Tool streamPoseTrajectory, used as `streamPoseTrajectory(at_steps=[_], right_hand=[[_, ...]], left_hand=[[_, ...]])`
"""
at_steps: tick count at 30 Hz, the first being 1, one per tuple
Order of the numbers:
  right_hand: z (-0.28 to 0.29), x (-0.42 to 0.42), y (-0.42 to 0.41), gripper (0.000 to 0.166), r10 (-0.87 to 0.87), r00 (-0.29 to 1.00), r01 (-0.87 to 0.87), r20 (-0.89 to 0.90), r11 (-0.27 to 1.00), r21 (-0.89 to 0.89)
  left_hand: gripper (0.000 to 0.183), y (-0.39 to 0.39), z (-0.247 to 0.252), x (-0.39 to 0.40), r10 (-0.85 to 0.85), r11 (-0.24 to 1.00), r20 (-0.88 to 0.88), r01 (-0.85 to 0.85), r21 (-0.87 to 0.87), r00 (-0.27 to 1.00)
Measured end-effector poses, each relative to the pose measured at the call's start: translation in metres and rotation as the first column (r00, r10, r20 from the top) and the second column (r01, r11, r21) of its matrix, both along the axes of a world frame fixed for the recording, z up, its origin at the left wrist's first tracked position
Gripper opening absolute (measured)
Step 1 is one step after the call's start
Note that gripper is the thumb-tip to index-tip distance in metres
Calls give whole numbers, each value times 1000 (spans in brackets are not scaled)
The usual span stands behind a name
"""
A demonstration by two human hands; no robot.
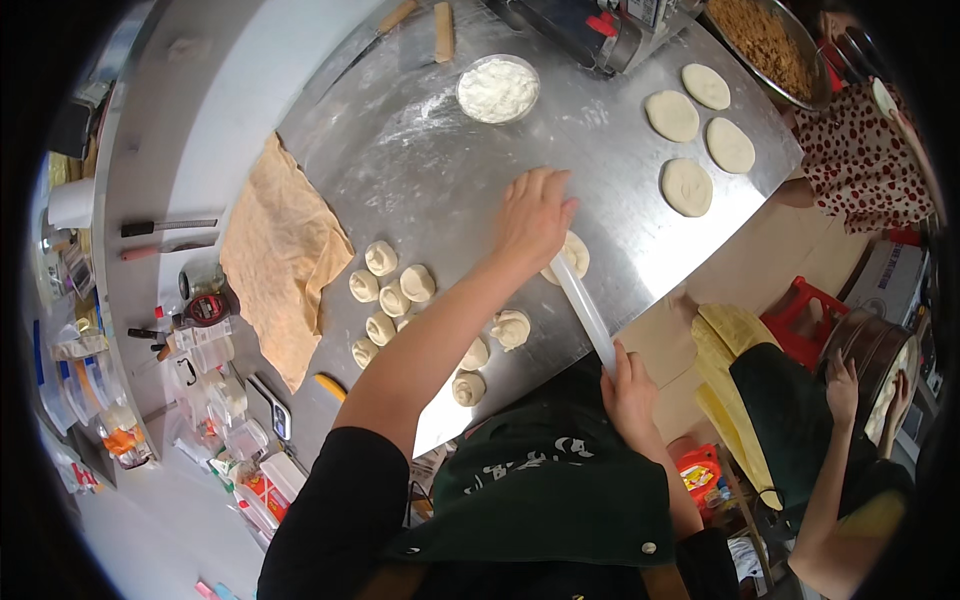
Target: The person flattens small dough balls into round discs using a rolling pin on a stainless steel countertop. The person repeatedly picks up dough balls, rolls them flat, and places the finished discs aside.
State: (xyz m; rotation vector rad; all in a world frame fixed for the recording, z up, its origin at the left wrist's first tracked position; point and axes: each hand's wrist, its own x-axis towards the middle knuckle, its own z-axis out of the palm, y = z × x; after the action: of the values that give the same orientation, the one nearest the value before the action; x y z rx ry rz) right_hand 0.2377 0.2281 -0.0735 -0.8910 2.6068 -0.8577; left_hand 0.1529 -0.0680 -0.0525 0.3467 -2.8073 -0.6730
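Observation:
My left hand (532,217) lies over the far end of a smooth white rolling pin (583,304), which its palm and fingers partly hide. At the table's near edge, my right hand (630,390) grips the pin's other end. A small round of dough (576,256) is under and beside the pin, partly covered by it and my left hand. Several small dough pieces (394,298) stand left of my left forearm, which hides some of them. A swirled dough piece (511,330) sits right of that forearm. Flattened dough rounds (687,187) lie at the far right.
The steel table (450,180) holds a bowl of flour (499,88), a wooden-handled scraper (443,31) and a tan cloth (285,262). A bowl of brown filling (765,49) stands at the far right corner. A co-worker's hands (842,390) are at a round steamer (874,360) at right.

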Motion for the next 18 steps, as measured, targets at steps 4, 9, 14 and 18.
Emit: streamPoseTrajectory(at_steps=[4, 9, 14, 18], right_hand=[[-2, -6, -11, 59, 15, 984, -9, -178, 999, 31], [-6, -11, -5, 53, 7, 985, -8, -172, 1000, -7], [6, -38, 6, 51, 16, 1000, -15, 20, 999, -41], [-1, -46, 16, 45, -57, 994, 49, 98, 995, 87]], left_hand=[[51, -8, -36, 11, -159, 977, -15, 155, -144, 987], [53, -13, -32, 28, -214, 960, 65, 222, -167, 975], [48, 3, -31, -18, -216, 951, -8, 209, -226, 976], [40, 19, -31, -60, -265, 944, -17, 255, -208, 964]])
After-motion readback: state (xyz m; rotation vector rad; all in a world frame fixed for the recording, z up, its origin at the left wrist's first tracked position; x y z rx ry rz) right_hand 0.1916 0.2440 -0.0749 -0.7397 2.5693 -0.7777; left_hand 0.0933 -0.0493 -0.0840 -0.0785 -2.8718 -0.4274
